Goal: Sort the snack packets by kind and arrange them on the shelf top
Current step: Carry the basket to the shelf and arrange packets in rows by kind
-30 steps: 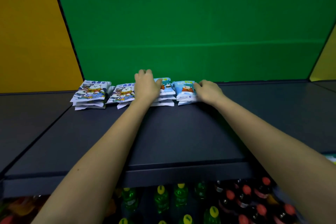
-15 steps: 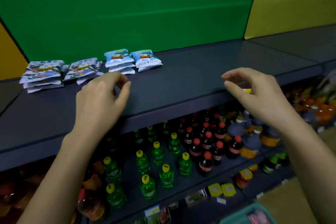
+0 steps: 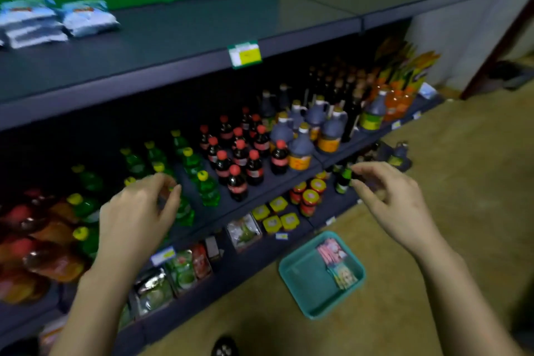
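Snack packets [image 3: 86, 19] in blue wrappers lie in neat stacks at the left end of the shelf top [image 3: 202, 29]. A few loose packets [image 3: 336, 263], pink ones and a yellow-green one, wait in the teal tray [image 3: 291, 280] on the floor below. The left hand [image 3: 135, 217] and the right hand [image 3: 396, 199] hang in front of the cola bottles [image 3: 237, 185], fingers loosely curled and holding nothing, so I judge the step in hand is fetching the next batch, which calls for reaching down to the tray and taking one kind only.
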Available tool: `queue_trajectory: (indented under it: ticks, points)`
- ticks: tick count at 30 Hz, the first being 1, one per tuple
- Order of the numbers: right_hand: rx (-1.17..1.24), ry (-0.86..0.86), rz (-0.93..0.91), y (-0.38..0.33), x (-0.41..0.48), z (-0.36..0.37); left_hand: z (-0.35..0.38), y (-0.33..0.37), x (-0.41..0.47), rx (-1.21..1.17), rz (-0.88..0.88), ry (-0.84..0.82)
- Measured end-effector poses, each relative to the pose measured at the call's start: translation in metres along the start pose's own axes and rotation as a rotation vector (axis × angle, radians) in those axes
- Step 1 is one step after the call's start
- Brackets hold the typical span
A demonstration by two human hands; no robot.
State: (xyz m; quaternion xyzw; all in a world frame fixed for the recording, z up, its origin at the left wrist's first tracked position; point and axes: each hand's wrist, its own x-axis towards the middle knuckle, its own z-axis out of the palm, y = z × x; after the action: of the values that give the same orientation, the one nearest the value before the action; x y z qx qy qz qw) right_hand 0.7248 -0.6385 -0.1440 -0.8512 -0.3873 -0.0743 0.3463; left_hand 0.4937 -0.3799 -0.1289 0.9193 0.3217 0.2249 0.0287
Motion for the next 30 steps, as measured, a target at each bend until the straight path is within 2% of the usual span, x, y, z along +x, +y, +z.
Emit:
queue_trajectory:
  ticks: [6,14,22,30]
  points:
    - [0.033,-0.050,0.151,0.102,-0.078,-0.039,0.054,0.089,-0.084,-0.044,-0.231,-0.227]
    - [0.036,-0.166,0.327,0.208,-0.132,-0.069,0.115,0.180,-0.128,-0.054,-0.249,-0.431]
    - [-0.014,-0.377,0.375,0.319,-0.094,-0.066,0.212,0.252,-0.098,-0.067,-0.331,-0.507]
    - [-0.058,-0.581,0.244,0.406,-0.020,-0.023,0.296,0.314,-0.047,-0.010,-0.430,-0.664]
